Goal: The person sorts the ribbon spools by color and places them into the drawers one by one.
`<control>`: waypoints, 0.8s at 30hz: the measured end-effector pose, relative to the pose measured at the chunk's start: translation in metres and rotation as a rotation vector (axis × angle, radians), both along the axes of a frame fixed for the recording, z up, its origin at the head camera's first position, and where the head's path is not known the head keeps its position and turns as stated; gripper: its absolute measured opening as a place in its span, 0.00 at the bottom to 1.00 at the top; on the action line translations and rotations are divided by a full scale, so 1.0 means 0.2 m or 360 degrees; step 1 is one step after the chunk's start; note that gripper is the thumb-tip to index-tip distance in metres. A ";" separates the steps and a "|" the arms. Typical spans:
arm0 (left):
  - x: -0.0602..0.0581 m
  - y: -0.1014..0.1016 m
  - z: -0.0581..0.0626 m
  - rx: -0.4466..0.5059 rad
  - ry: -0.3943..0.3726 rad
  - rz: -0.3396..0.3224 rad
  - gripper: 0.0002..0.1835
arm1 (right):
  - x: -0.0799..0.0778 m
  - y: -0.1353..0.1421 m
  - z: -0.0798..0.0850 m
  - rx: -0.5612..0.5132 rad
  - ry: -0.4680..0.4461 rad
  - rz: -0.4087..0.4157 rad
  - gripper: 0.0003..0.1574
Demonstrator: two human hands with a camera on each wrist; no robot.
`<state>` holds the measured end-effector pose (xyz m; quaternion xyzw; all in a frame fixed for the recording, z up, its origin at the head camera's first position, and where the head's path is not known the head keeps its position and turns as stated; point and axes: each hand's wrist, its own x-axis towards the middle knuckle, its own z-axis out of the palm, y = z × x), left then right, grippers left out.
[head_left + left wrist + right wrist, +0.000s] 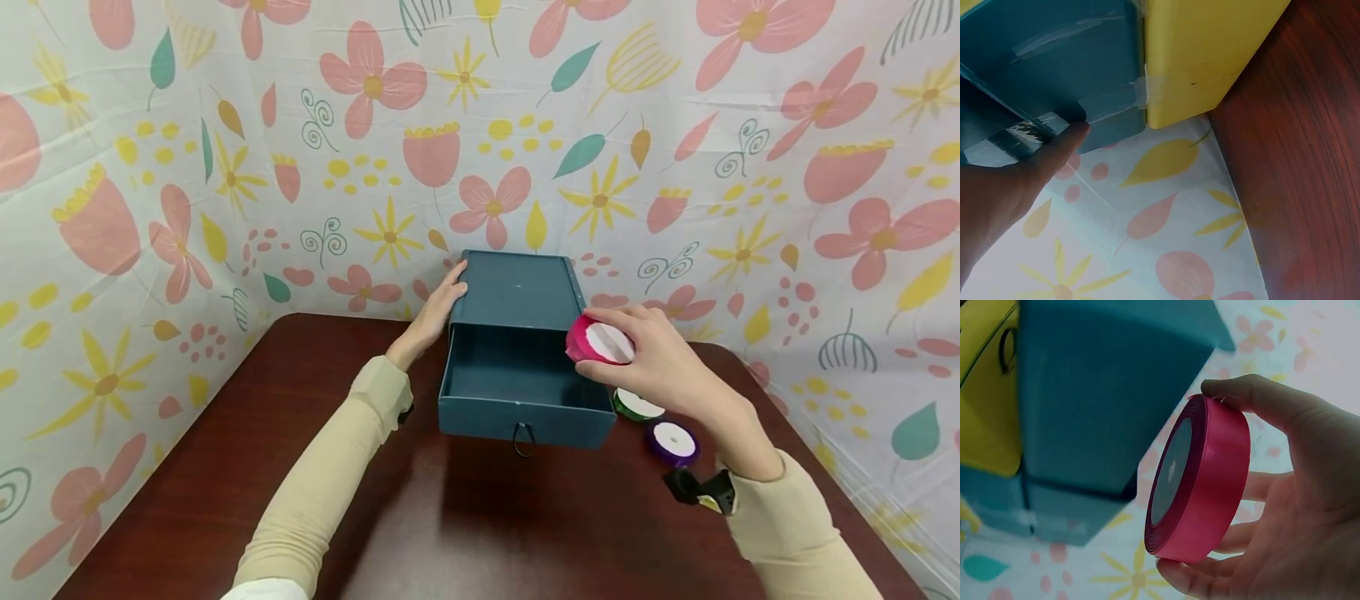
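Observation:
A dark blue box (517,290) stands on the table with its drawer (487,421) pulled out toward me. A black loop (523,440) hangs from the drawer's front. My left hand (433,315) rests against the box's left rear edge, its thumb lying on the blue surface in the left wrist view. Between thumb and fingers, my right hand (671,357) grips a roll of pink ribbon (1216,481) by its rim. The roll is held up at the drawer's right side, overlapping the drawer edge in the head view.
A green ribbon roll (639,405) and a purple ribbon roll (673,442) lie on the brown table (360,508), right of the drawer. A yellow section (1204,56) adjoins the blue box in the left wrist view. Flower-patterned cloth (480,142) hangs close behind the box.

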<state>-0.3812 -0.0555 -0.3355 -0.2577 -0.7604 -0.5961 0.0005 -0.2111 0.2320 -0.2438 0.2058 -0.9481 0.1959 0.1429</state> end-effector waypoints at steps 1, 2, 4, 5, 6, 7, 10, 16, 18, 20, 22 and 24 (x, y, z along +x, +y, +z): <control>0.00 0.00 0.00 0.0001 0.0002 -0.0001 0.32 | 0.00 -0.02 0.00 -0.0003 -0.0009 0.0013 0.43; 0.00 0.00 0.00 0.0003 0.0009 -0.0006 0.32 | 0.00 -0.03 0.00 -0.0007 -0.0019 0.0028 0.43; 0.00 0.00 0.00 0.0005 0.0012 -0.0011 0.32 | 0.01 -0.07 0.00 -0.0008 -0.0040 0.0055 0.43; 0.00 0.00 0.00 0.0003 0.0012 -0.0006 0.32 | 0.01 -0.09 0.00 -0.0008 -0.0051 0.0070 0.43; 0.00 0.00 0.00 0.0001 0.0012 -0.0005 0.32 | 0.01 -0.10 0.00 -0.0007 -0.0062 0.0086 0.43; 0.01 0.00 0.00 0.0001 0.0012 -0.0005 0.32 | 0.01 -0.12 0.00 -0.0010 -0.0075 0.0102 0.43; 0.01 0.00 0.01 0.0001 0.0000 0.0003 0.32 | 0.00 -0.16 -0.01 -0.0006 -0.0088 0.0152 0.42; 0.00 0.00 0.01 0.0013 -0.0025 0.0011 0.32 | -0.02 -0.21 -0.05 0.0010 -0.0086 0.0222 0.42; 0.00 0.00 0.01 0.0010 -0.0017 0.0014 0.32 | -0.03 -0.22 -0.06 0.0021 -0.0091 0.0227 0.41; 0.00 0.00 0.01 0.0000 -0.0011 0.0022 0.31 | -0.03 -0.23 -0.07 0.0034 -0.0102 0.0224 0.41; 0.00 0.00 0.00 -0.0013 -0.0001 0.0026 0.31 | -0.03 -0.24 -0.08 0.0050 -0.0113 0.0213 0.41; 0.00 0.00 0.01 -0.0018 0.0000 0.0030 0.31 | -0.04 -0.25 -0.08 0.0069 -0.0123 0.0202 0.41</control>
